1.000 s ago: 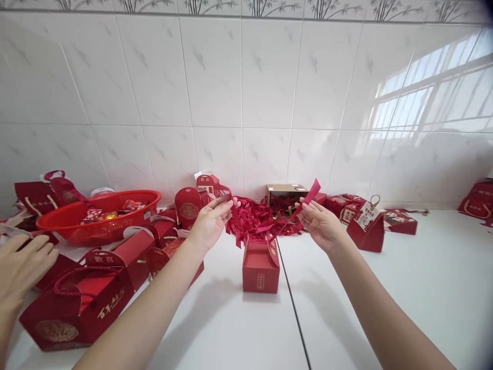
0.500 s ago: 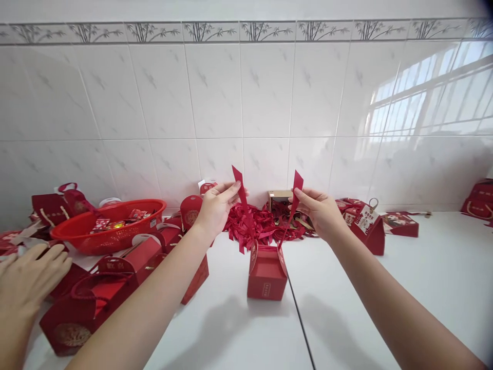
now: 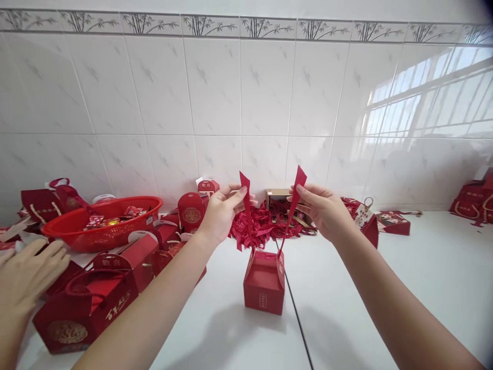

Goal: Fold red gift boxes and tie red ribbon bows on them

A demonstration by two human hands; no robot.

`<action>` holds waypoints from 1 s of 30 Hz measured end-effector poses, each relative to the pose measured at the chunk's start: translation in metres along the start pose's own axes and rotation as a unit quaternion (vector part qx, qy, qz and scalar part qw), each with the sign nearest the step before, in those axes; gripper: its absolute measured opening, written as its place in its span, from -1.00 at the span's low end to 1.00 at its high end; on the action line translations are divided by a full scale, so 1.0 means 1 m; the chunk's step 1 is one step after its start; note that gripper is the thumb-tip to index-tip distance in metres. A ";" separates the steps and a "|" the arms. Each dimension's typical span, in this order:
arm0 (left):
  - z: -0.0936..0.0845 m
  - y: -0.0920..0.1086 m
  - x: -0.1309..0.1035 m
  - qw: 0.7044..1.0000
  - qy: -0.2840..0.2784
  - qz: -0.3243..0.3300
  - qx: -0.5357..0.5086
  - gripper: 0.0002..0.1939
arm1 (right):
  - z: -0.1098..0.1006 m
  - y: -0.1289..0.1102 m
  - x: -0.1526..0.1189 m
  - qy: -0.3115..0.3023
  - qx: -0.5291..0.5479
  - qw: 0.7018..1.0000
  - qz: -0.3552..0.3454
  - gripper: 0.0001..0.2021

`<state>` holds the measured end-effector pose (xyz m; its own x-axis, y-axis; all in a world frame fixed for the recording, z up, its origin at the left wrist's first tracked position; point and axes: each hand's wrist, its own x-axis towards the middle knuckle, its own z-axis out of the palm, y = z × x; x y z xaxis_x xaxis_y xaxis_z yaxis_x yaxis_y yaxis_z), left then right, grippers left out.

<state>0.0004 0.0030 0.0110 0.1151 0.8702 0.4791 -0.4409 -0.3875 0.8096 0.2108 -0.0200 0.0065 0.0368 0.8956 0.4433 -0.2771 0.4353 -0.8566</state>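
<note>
A small red gift box stands on the white table, with a red ribbon running through its top flaps. One end of that ribbon is pinched between the thumb and fingers of my left hand. The other end is held the same way by my right hand. Both ends rise from the box in a V, their slanted tips sticking up above my fingers. Behind my hands lies a heap of loose red ribbons.
At the left, another person's hand is near several red gift boxes. A red plastic basket holds small wrapped packets. An open cardboard box stands against the tiled wall. More red boxes sit at the right.
Both hands keep their hold on the ribbon ends, and the left one is slightly further right. The view has shifted a little, and the gift box appears slightly lower.
</note>
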 end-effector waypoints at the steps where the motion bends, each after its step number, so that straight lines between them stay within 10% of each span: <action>1: 0.002 0.001 -0.001 1.000 -0.003 0.000 0.001 -0.75 | 0.002 0.000 0.000 -0.004 0.020 1.000 0.009 -0.76; 16: 0.020 -0.003 -0.021 0.966 -0.059 -0.042 0.249 -0.62 | 0.030 0.014 -0.015 -0.130 -0.059 0.990 0.009 -0.84; 22: 0.008 -0.009 -0.020 0.975 -0.101 -0.156 0.126 -0.77 | 0.014 0.029 -0.009 -0.198 -0.059 0.978 -0.025 -0.78; 30: 0.000 -0.010 -0.023 0.979 -0.063 -0.181 0.063 -0.82 | 0.003 0.045 -0.016 -0.173 -0.432 0.814 -0.346 -0.75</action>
<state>0.0021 -0.0133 -0.0076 0.3557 0.9164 0.1837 -0.2382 -0.1012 0.9659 0.1945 -0.0146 -0.0382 -0.4181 0.3934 0.8188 0.4794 0.8611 -0.1690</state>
